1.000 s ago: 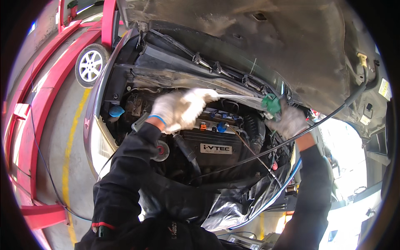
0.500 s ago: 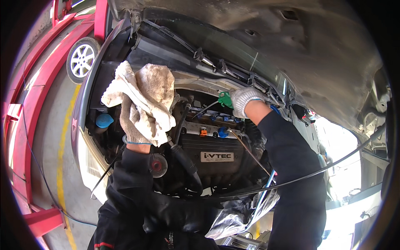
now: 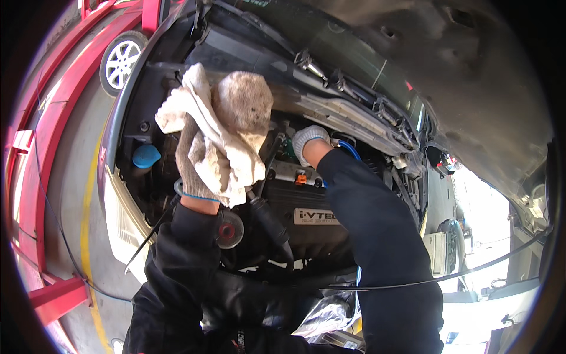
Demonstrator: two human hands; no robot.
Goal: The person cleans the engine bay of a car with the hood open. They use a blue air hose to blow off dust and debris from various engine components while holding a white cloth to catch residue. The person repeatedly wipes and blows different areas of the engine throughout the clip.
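Note:
My left hand (image 3: 190, 159), in a knitted work glove, is closed on a soiled off-white rag (image 3: 221, 156) above the left part of the engine bay. The rag drapes over the fingers and hides some of them. My right hand (image 3: 309, 143), gloved too, grips a green air blow gun (image 3: 288, 147) low over the back of the engine. Most of the gun is behind the glove, and its nozzle is hard to make out. A blue hose (image 3: 349, 146) curves behind that wrist. Below lies the dark engine cover (image 3: 280, 206) with an orange connector (image 3: 301, 179).
The raised hood (image 3: 448, 71) overhangs the upper right. A black cable (image 3: 413, 284) crosses in front of my right sleeve. A blue reservoir cap (image 3: 145, 156) and headlight (image 3: 125, 215) lie left. Beyond them stand red lift beams (image 3: 65, 118) and a wheel (image 3: 122, 64).
My right hand has moved left and down with the green air blow gun, and its arm now covers part of the engine cover. The rag sits slightly farther right in view.

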